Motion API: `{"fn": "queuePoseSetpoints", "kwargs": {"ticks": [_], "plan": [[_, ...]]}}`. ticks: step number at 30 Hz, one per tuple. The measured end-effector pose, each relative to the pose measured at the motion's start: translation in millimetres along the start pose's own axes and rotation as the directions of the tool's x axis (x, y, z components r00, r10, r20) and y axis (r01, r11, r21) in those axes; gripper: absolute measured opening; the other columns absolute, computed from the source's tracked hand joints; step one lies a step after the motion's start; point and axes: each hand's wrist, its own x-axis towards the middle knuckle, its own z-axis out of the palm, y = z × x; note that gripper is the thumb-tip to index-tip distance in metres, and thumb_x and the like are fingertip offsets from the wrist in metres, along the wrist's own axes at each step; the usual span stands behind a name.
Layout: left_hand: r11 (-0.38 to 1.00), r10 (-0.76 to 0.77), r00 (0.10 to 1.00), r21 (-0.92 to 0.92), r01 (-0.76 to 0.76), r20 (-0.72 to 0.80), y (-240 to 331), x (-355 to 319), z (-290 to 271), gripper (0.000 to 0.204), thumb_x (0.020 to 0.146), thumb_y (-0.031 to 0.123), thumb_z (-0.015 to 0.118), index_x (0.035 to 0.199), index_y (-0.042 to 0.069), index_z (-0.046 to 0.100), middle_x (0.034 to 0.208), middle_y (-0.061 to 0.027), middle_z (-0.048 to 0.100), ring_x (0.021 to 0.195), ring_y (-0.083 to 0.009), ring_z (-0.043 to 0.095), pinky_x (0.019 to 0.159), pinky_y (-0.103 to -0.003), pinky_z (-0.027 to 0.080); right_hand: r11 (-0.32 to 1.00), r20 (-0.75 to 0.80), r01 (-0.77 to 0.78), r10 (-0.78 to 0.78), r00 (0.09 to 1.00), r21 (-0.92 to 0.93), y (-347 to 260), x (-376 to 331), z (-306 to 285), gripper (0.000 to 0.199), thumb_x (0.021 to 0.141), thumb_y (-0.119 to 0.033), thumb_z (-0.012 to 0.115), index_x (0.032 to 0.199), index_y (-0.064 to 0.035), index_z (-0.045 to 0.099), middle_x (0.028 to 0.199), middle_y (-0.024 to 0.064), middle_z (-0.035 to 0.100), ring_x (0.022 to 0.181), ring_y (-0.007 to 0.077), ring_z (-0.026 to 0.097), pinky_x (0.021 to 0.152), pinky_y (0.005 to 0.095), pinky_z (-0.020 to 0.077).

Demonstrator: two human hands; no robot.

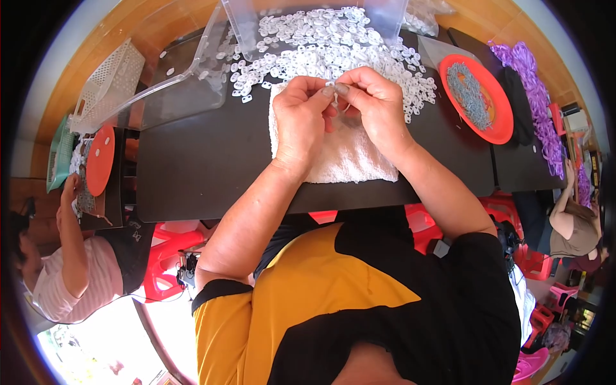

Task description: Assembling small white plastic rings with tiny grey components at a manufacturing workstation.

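My left hand [299, 119] and my right hand [377, 109] meet over a white towel [353, 163] on the dark table. Thumbs and fingertips of both are pinched together around a small white plastic piece [330, 83], mostly covered by the fingers. Between the hands hangs a thin pale strand [336, 101]; whether it belongs to the piece I cannot tell. Just beyond my fingers spreads a large heap of small white plastic pieces with holes [321, 61]. Off to the right, a red-orange dish [502, 128] holds a mound of thin grey metal pieces [467, 96].
A clear plastic bin [163, 96] lies at the far left, near a white basket [106, 83]. Another clear container [240, 32] stands over the heap. Purple strands [545, 128] line the far right. One person [80, 269] works at left, another [571, 231] at right. Red stools [168, 256] stand below.
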Motion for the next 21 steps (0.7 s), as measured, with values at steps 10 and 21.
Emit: {"fn": "queuePoseSetpoints", "kwargs": {"ticks": [10, 21], "plan": [[0.999, -0.026, 1.000, -0.018, 0.026, 0.003, -4.8, 5.9, -2.9, 0.007, 0.090, 0.005, 0.059, 0.090, -0.002, 0.059, 0.075, -0.0070, 0.060, 0.056, -0.0119, 0.053, 0.047, -0.025, 0.040, 0.996, 0.081, 0.040, -0.034, 0.996, -0.079, 5.7, 11.6, -6.7, 0.006, 0.086, 0.002, 0.062, 0.091, -0.0003, 0.067, 0.073, 0.0015, 0.064, 0.062, 0.0055, 0.054, 0.057, 0.0208, 0.0447], [0.972, -0.103, 0.993, -0.217, 0.087, -0.061, 2.0, 13.8, -11.2, 0.009, 0.082, 0.007, 0.060, 0.080, -0.002, 0.057, 0.069, -0.0082, 0.057, 0.050, -0.0136, 0.051, 0.039, -0.027, 0.036, 0.364, 0.126, 0.158, -0.109, 0.986, -0.918, -8.3, 99.1, -68.8, 0.016, 0.082, -0.014, 0.063, 0.096, -0.0140, 0.071, 0.087, 0.0102, 0.070, 0.077, 0.0237, 0.067, 0.071, 0.0360, 0.0510]]}}
